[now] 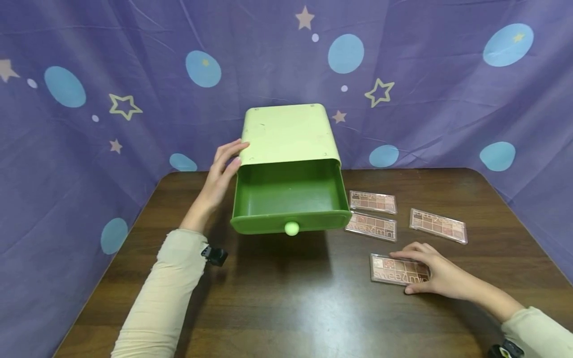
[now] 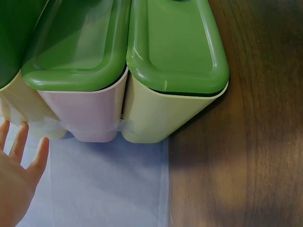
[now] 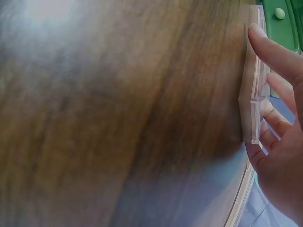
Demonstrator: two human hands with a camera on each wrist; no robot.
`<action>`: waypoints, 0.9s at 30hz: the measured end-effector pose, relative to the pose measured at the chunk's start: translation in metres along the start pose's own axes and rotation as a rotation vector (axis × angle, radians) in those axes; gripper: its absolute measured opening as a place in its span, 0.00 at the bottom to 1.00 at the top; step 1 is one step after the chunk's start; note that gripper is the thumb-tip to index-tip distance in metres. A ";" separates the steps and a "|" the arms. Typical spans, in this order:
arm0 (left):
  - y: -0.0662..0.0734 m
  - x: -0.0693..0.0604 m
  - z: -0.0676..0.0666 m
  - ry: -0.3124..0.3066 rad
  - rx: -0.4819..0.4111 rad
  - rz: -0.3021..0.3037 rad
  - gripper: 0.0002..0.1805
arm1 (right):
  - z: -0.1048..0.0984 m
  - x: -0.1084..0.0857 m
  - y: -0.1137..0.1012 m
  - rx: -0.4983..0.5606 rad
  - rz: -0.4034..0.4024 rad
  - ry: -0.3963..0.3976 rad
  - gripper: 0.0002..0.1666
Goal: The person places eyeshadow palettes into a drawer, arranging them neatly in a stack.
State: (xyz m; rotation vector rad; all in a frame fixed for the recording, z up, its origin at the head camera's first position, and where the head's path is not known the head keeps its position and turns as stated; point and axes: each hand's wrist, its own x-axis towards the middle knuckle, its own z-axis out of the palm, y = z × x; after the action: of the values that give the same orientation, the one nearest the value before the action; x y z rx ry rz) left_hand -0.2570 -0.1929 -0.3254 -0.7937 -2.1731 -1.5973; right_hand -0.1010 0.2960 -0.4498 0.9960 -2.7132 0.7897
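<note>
A drawer cabinet with a pale yellow-green top [image 1: 286,132] stands at the back of the table, its green top drawer [image 1: 259,225] pulled out and bare inside. My left hand [image 1: 218,174] rests against the cabinet's upper left side with extended fingers; it also shows in the left wrist view. Between thumb and fingers, my right hand [image 1: 443,272] grips an eyeshadow palette [image 1: 394,270] by its long edges. In the right wrist view that palette [image 3: 256,85] appears edge-on, close to the wooden surface. Whether it touches the table is unclear.
Three more eyeshadow palettes lie right of the cabinet: a rear palette [image 1: 373,202], a nearer palette [image 1: 372,226] and a slanted palette [image 1: 438,226]. Lower tiers, a pink drawer case [image 2: 85,113] and a yellow one [image 2: 154,113], have closed green fronts. A purple curtain [image 1: 277,59] hangs behind.
</note>
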 end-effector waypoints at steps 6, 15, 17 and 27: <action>0.005 -0.001 0.000 0.003 0.001 -0.012 0.24 | 0.001 0.001 -0.001 0.015 0.021 0.001 0.41; 0.024 -0.004 0.005 0.012 -0.006 -0.025 0.24 | -0.004 0.001 -0.004 0.064 0.034 0.013 0.39; 0.026 -0.005 0.006 0.023 -0.003 -0.026 0.24 | -0.008 0.003 -0.006 0.045 0.033 0.025 0.39; -0.004 -0.001 0.006 0.058 0.004 0.018 0.24 | -0.035 0.019 -0.024 0.029 0.078 0.037 0.40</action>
State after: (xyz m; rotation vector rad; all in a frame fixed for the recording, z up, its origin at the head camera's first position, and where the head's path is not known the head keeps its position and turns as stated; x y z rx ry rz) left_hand -0.2581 -0.1878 -0.3307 -0.7535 -2.1221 -1.5873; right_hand -0.1024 0.2885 -0.4037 0.8766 -2.7309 0.8547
